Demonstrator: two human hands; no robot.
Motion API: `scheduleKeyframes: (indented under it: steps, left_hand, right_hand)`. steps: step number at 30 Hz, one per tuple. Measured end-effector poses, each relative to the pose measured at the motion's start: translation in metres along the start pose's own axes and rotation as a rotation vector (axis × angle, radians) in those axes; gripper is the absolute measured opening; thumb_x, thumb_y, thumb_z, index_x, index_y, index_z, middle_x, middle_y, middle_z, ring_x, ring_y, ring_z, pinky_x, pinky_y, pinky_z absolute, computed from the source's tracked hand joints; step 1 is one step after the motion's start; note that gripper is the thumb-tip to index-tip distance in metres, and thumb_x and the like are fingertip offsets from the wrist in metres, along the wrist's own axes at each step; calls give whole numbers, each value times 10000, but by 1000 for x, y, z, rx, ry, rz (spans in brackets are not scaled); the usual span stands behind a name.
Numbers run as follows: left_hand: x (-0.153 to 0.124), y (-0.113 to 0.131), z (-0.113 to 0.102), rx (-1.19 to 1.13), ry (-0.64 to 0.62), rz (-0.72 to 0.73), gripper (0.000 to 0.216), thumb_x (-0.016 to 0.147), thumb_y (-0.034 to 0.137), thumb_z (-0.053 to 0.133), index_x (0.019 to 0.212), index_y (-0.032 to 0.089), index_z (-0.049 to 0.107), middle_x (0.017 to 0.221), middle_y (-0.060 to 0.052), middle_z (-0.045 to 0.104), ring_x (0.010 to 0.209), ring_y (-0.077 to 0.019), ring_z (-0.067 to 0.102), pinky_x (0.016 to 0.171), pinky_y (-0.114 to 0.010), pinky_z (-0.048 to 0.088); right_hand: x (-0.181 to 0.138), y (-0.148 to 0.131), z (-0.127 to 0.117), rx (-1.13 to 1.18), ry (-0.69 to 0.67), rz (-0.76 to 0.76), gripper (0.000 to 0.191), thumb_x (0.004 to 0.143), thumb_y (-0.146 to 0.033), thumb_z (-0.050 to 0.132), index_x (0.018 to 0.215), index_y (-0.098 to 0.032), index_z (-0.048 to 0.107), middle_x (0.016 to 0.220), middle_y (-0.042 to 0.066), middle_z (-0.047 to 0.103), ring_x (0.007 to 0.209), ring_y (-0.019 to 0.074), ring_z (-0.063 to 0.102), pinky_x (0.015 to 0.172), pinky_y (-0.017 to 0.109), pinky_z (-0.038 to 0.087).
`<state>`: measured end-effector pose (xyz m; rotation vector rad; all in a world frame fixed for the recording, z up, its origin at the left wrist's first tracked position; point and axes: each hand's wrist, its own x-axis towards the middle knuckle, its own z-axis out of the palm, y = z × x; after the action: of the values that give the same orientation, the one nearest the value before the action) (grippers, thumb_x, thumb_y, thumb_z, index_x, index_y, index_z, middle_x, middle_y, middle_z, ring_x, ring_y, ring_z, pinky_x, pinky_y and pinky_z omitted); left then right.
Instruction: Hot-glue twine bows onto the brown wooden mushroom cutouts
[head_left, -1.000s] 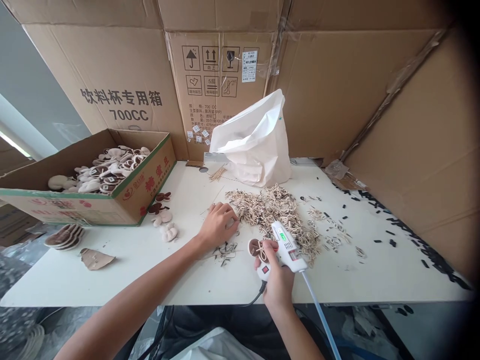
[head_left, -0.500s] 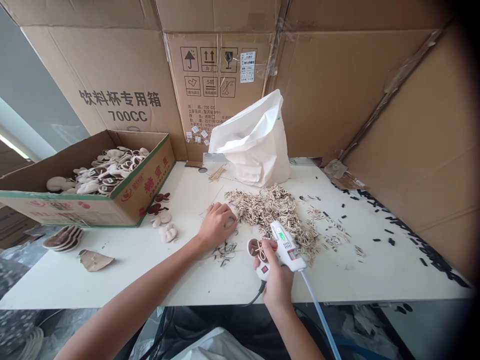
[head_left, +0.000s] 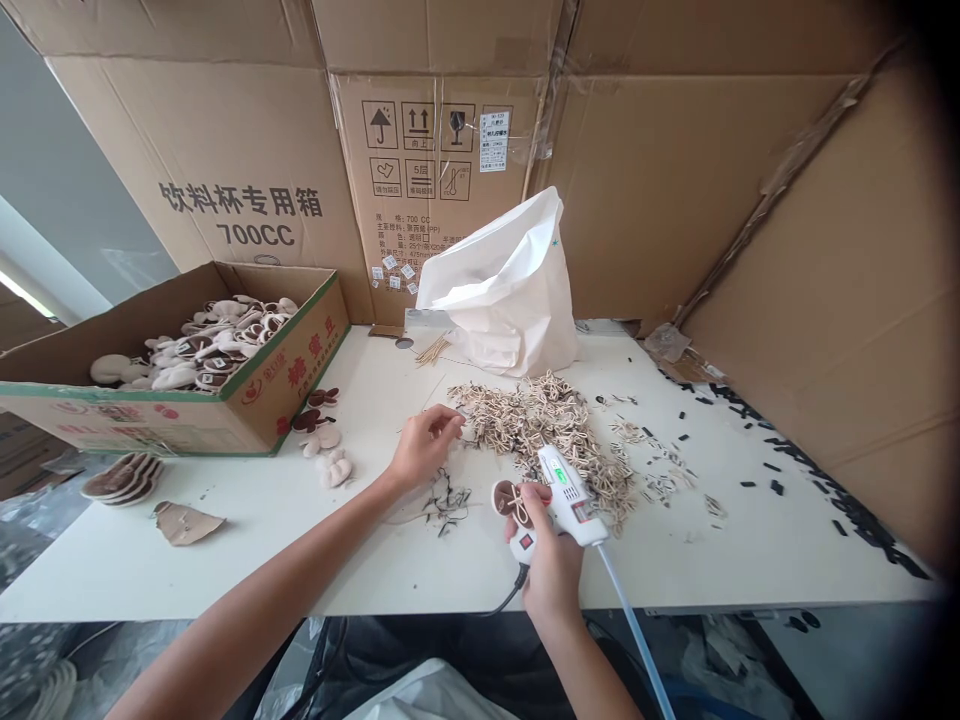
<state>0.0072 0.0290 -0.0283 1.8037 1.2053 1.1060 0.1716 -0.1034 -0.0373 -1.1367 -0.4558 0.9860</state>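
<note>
Cardboard box (head_left: 262, 420), one, open, at the left of the bench (head_left: 697, 575); holds a large heap of plush pieces (head_left: 217, 340), cream and brown, which I take to be finished ones, though they are too small to check singly.

Stack of brown-faced pieces (head_left: 122, 478), one, in front of the box; seemingly unworked.

Torn cardboard scrap (head_left: 187, 523), one.

Loose pieces (head_left: 322, 440), brown and cream, in a short column beside the box.

My left hand (head_left: 422, 447), fingers curled, thumb near the fingertips, at the left edge of the cord pile; whether it pinches a cord I cannot tell.

Thin sticks (head_left: 433, 350), a small bundle behind that hand.

Dark thread scraps (head_left: 448, 505), one tangle.

Brown piece (head_left: 502, 496), one, with a pale cord bow (head_left: 519, 506) across it; held in my right hand (head_left: 553, 565), which is closed round the glue gun (head_left: 571, 490) too.

White bag (head_left: 517, 320), one, upright behind the cord pile (head_left: 540, 415). The pile is large; by my reckoning much remains to be used.

Stray cords (head_left: 667, 480), scattered.

Black bits (head_left: 817, 470), many, along the right edge.
</note>
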Motion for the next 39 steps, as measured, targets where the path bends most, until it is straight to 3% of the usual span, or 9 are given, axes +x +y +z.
scheduleKeyframes:
  steps: [4,9,13,20,30,39]
  left_hand:
    - [-1,6,0,-259,-110,-43,386,957,552,655,1031,178,716,949,-76,761,859,-201,697,752,-304,539]
    - [-7,16,0,-502,-253,-50,320,898,448,773,1051,173,717,1008,-91,747,929,-203,725,858,-344,577]
    - [-11,20,0,-577,-309,-60,278,855,376,830,1011,163,740,983,-97,760,921,-217,743,859,-366,588]
    - [-14,28,-6,-563,-401,-42,224,863,375,814,979,184,809,947,-94,783,883,-223,738,806,-364,586]
    - [-15,33,-7,-548,-578,125,209,910,332,772,1013,162,838,921,-119,760,842,-190,691,801,-335,566]
    - [-17,37,-7,-629,-662,63,182,836,260,849,956,126,822,896,-116,774,810,-178,709,791,-307,568]
  right_hand:
    - [0,-1,0,-10,-3,-8,408,768,-478,895,901,-190,640,701,-12,653,456,116,545,421,230,413]
    - [0,-1,1,-10,3,-28,390,765,-464,899,878,-189,648,732,-17,660,451,102,538,439,237,432]
    - [1,0,0,-4,11,-32,385,764,-461,899,873,-194,645,758,-20,668,447,98,533,436,245,438]
    - [1,1,0,15,16,-22,378,761,-443,900,885,-192,646,786,-11,675,451,92,529,436,245,436]
    - [0,0,1,19,41,-6,397,739,-440,914,892,-194,642,778,-22,652,461,97,533,439,244,436]
    - [0,0,2,7,53,-15,398,730,-444,914,890,-193,649,798,-6,684,456,98,538,446,257,456]
